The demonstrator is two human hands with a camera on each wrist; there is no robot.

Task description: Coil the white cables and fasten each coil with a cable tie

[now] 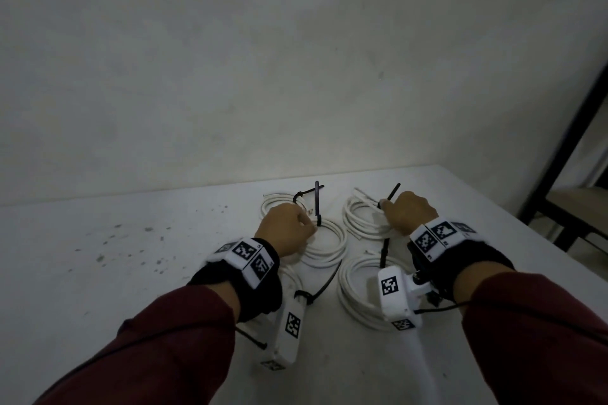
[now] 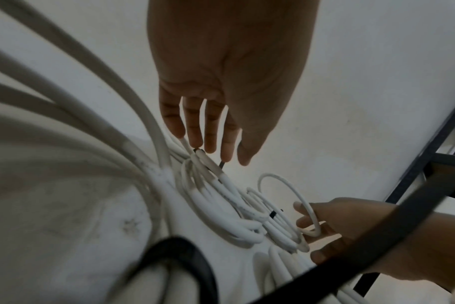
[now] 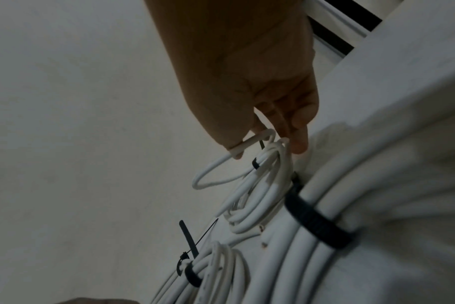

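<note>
Several white cable coils lie on the white table [image 1: 148, 279]. My left hand [image 1: 311, 227] [image 2: 231, 160] grips the far-left coil [image 1: 329, 245] [image 2: 221, 197] with its fingertips, where an upright black cable tie [image 1: 317, 202] wraps it. My right hand [image 1: 383, 205] [image 3: 268, 144] pinches a loose loop [image 3: 213, 179] of the far-right coil [image 1: 362, 217] [image 3: 252, 197], beside its black tie [image 1: 393, 192] [image 3: 255, 163]. A tied coil [image 1: 357, 293] lies near under my right wrist. Another tied coil [image 1: 296, 276] is mostly hidden under my left wrist.
A plain wall stands just behind the table's far edge. To the right, past the table's edge, are a dark frame [image 1: 559, 141] and a chair seat [image 1: 582, 204]. Dark specks [image 1: 112, 243] mark the table's left part.
</note>
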